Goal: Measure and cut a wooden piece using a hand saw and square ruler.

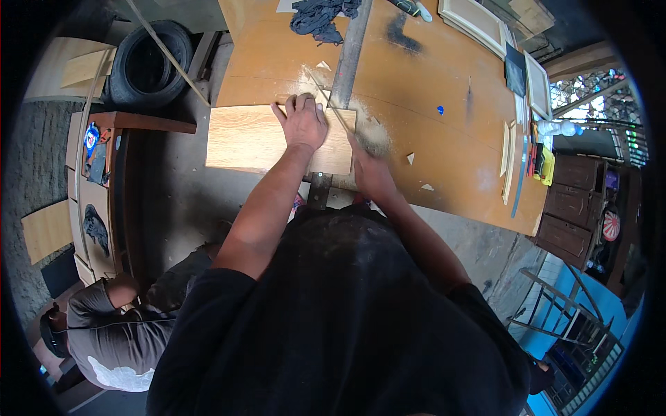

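My left hand point(305, 126) lies flat on a light wood-grain board point(243, 135), fingers spread, pressing near its right part. The board sits along the table's near left edge, with its left part jutting past the tabletop. In my closed right hand point(375, 179) is one end of a long thin saw-like tool point(333, 107), seen almost edge-on. It slants up and left across the board's right part, beyond my left fingertips. Its handle is hidden by my fingers. Sawdust point(374, 137) and small wood offcuts point(411, 159) lie beside the board.
Dark cloth point(322, 19) lies at the table's point(444, 159) far side; frames point(475, 24) and wood strips point(510, 163) line its right. A blue cap point(440, 110) lies on top. Left are a tyre point(149, 59) and a bench point(156, 123); a person point(121, 340) is lower left.
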Available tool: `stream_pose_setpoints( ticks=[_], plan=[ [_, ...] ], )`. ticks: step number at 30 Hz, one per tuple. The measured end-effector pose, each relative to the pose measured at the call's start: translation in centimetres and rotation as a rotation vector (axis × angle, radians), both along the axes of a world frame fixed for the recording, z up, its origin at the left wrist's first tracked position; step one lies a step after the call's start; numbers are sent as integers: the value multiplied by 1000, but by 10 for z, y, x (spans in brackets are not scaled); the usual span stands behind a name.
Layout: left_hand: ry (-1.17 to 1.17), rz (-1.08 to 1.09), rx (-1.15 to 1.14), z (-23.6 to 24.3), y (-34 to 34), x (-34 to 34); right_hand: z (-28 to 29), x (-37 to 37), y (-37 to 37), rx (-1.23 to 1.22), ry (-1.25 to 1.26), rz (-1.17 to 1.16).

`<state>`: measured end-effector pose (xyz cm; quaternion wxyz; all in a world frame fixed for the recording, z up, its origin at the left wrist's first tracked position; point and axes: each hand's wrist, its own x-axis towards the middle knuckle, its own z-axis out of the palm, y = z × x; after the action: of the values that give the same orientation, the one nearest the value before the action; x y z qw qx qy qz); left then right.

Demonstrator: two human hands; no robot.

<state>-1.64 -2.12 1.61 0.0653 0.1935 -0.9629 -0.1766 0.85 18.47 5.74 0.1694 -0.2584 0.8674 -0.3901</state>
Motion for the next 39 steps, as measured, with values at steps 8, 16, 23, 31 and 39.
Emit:
stream_pose_setpoints(
  ticks=[8, 16, 23, 31, 39],
  plan=[
    [0, -22, -22, 0, -2, 1, 5, 1, 2, 130, -7, -7],
    [31, 23, 11, -3, 0, -2, -13, 31, 31, 157, -99, -24],
    [28, -1, 22, -1, 0, -1, 23, -19, -31, 199, -146, -27],
    [-8, 7, -25, 2, 1, 0, 4, 25, 24, 30, 284, 3],
    [1, 29, 5, -5, -1, -3, -5, -24, -28, 120, 75, 41]
  ],
)
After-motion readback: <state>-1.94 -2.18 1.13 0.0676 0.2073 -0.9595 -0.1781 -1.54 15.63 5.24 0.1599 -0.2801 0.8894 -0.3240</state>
